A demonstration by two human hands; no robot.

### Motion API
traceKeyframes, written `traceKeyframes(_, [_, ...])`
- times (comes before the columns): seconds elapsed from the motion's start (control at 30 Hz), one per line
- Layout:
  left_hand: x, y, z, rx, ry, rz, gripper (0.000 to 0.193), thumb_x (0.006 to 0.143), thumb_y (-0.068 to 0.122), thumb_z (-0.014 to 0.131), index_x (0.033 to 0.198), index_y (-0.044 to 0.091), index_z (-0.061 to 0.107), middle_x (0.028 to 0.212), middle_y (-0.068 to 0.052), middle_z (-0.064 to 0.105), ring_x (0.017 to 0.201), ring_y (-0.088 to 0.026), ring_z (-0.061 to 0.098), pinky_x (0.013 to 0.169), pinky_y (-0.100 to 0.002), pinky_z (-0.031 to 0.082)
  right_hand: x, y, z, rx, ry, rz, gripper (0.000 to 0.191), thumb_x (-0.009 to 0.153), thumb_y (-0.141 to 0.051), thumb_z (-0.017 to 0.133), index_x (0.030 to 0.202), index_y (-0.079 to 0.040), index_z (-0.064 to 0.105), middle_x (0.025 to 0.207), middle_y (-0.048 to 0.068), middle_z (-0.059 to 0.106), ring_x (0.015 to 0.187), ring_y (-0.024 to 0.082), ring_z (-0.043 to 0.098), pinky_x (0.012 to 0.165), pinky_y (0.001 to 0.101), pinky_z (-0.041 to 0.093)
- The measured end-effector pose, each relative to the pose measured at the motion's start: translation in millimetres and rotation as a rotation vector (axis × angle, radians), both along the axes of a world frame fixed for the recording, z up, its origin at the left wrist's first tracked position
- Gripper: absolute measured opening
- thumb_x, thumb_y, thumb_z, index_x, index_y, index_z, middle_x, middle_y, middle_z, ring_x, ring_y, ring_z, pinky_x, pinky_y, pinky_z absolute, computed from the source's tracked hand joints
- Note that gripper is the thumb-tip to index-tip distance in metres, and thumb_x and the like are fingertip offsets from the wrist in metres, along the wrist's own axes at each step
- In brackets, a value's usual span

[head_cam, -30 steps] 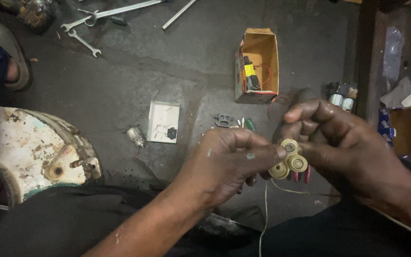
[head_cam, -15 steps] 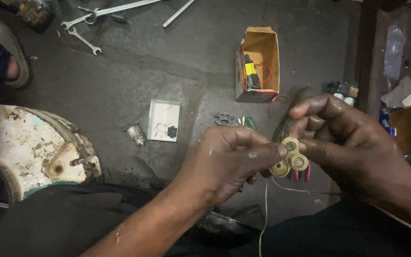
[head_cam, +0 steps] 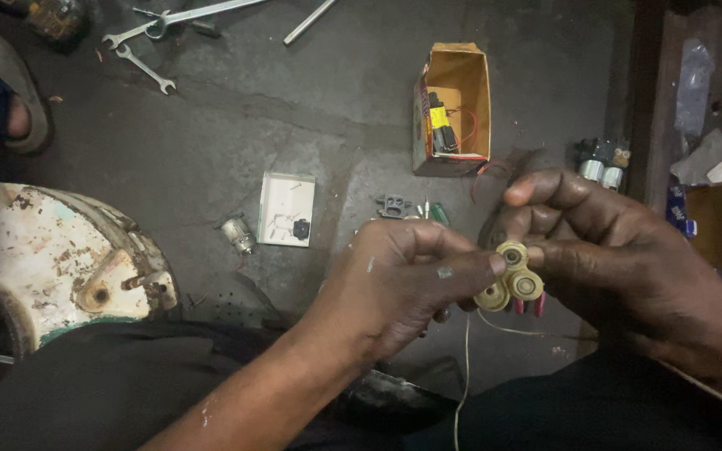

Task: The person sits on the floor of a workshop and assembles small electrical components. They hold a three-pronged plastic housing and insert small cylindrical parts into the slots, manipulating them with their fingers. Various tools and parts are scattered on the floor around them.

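We grip cluster of round yellowish discs (head_cam: 511,276) w/ both hands: left hand (head_cam: 403,280) fingers pinched on it, right hand (head_cam: 612,259) fingers curled round; held above floor (head_cam: 236,117), cardboard box (head_cam: 455,104) behind.

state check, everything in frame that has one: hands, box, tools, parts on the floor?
left hand: closed, fingertips pinching the round-capped part
right hand: closed, gripping the same part
round-capped part: held off the floor between both hands, thin wire hanging below
cardboard box: open, lying on the floor, yellow component and red wire inside
small white tray: open, small bits inside
wrenches: lying loose on the floor
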State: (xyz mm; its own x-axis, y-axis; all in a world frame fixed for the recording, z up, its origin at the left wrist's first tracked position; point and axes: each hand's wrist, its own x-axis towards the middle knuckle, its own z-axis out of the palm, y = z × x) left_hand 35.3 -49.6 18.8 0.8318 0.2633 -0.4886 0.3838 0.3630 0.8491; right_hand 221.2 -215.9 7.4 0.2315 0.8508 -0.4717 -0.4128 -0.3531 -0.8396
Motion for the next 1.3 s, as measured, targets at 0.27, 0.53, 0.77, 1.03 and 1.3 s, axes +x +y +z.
traceKeyframes(0.27, [0.5, -2.4, -4.3, 0.049, -0.031, -0.017, 0.029, 0.085, 0.029, 0.078, 0.085, 0.001, 0.08, 0.072, -0.007, 0.074, 0.059, -0.007, 0.064, 0.047, -0.02, 0.048, -0.9, -0.4, -3.1, 0.057, 0.023, 0.022, 0.037, 0.098, 0.002, 0.063, 0.133, 0.002, 0.052, 0.099, 0.017, 0.064, 0.084, 0.024, 0.068, 0.068, 0.0392, 0.062])
traceKeyframes(0.53, [0.1, -3.2, -2.7, -0.054, -0.025, 0.029, 0.029, 0.085, 0.026, 0.078, 0.088, -0.003, 0.078, 0.074, -0.01, 0.075, 0.058, -0.009, 0.064, 0.046, -0.02, 0.046, -0.7, 0.2, -1.0, -0.034, -0.046, -0.001, 0.033, 0.097, 0.002, 0.062, 0.129, -0.001, 0.056, 0.097, 0.016, 0.065, 0.084, 0.024, 0.07, 0.069, 0.0401, 0.064])
traceKeyframes(0.77, [-0.4, -2.2, 3.9, 0.008, -0.036, 0.051, 0.028, 0.085, 0.026, 0.077, 0.089, -0.001, 0.078, 0.072, -0.01, 0.076, 0.057, -0.009, 0.066, 0.047, -0.021, 0.049, -2.3, 2.3, 2.3, -0.021, -0.015, -0.014, 0.03, 0.099, 0.001, 0.063, 0.128, -0.001, 0.056, 0.097, 0.015, 0.065, 0.086, 0.025, 0.071, 0.07, 0.0389, 0.064])
traceKeyframes(1.03, [-8.0, -2.2, 5.1, 0.302, -0.216, 0.067, 0.024, 0.091, 0.027, 0.074, 0.092, 0.003, 0.078, 0.075, -0.003, 0.076, 0.064, -0.006, 0.071, 0.057, -0.021, 0.056, -3.4, 5.0, 5.6, -0.189, -0.075, -0.072, 0.031, 0.096, -0.007, 0.062, 0.127, -0.003, 0.059, 0.101, 0.015, 0.069, 0.091, 0.024, 0.073, 0.071, 0.0395, 0.064])
traceKeyframes(1.3, [-7.0, -3.4, 9.7, 0.322, -0.087, 0.068, 0.024, 0.09, 0.029, 0.072, 0.09, 0.007, 0.078, 0.067, -0.002, 0.072, 0.057, -0.007, 0.065, 0.049, -0.023, 0.049, -5.0, 3.2, -2.5, -0.095, -0.297, 0.01, 0.03, 0.093, -0.001, 0.067, 0.122, -0.002, 0.06, 0.098, 0.017, 0.073, 0.08, 0.026, 0.076, 0.061, 0.0406, 0.067])
